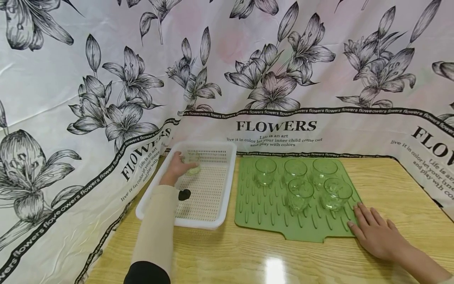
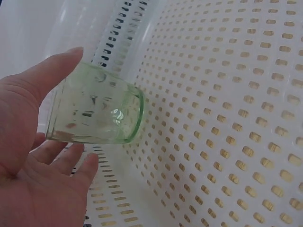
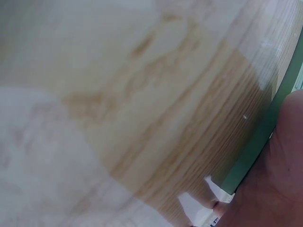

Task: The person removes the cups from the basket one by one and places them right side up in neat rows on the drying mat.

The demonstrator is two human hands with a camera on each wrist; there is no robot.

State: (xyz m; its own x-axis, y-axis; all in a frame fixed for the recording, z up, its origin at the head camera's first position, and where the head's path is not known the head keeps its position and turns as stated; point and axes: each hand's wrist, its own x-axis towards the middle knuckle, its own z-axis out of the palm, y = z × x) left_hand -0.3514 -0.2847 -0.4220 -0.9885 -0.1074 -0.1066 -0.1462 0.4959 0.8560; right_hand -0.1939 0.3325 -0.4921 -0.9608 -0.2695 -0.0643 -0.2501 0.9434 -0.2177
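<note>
Inside the white basket (image 1: 229, 185), my left hand (image 1: 175, 169) is around a clear, green-tinted glass (image 2: 99, 111). Its thumb (image 2: 59, 71) lies along one side near the rim, and the fingers (image 2: 87, 170) are on the other side with a gap showing at the fingertips. The glass has its base toward the perforated basket floor. My right hand (image 1: 379, 232) lies flat with fingers spread at the right edge of the green ribbed mat (image 1: 260, 215). On that mat stand several similar glasses (image 1: 300, 194).
A light wood-grain table (image 1: 227, 256) carries the basket on the left and the mat beside it. Flower-printed cloth (image 1: 198, 130) rises behind and along the left side. A small black piece (image 1: 184, 195) shows beside the left wrist.
</note>
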